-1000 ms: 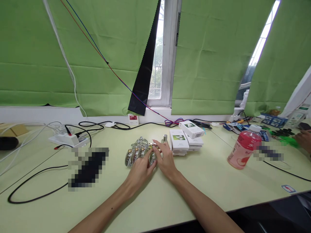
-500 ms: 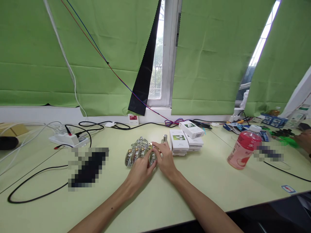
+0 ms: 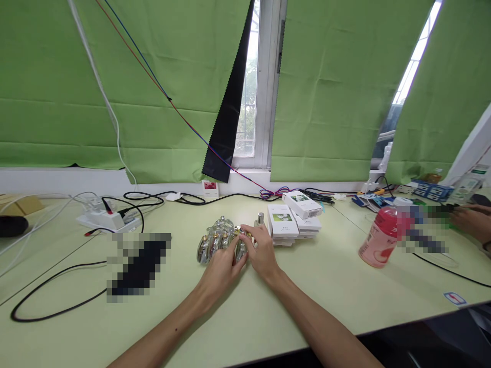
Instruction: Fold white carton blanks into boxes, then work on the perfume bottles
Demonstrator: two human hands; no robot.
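Observation:
Near the middle of the table, my left hand point(image 3: 220, 266) has its fingers closed around a small clear glass bottle point(image 3: 240, 250), which looks like a perfume bottle. From the other side, my right hand point(image 3: 263, 253) pinches at the gold-coloured neck of this same bottle. My fingers cover much of it. Beside my left hand, several similar glass bottles point(image 3: 214, 243) with gold necks stand close together in rows. Just behind my right hand is a bottle with a silver cap point(image 3: 261, 217), its lower part hidden.
White boxes point(image 3: 283, 217) are stacked right of my hands. A pink drink bottle point(image 3: 379, 240) stands farther right, near another person's hand point(image 3: 471, 222). At left are a blurred dark object point(image 3: 140, 268), a power strip point(image 3: 109, 220) and loose cables. Green blinds point(image 3: 337, 92) hang behind.
My right fingertips have shifted slightly at the bottle's neck, while my left hand stays in place. At the far right, the other person's hand has moved left.

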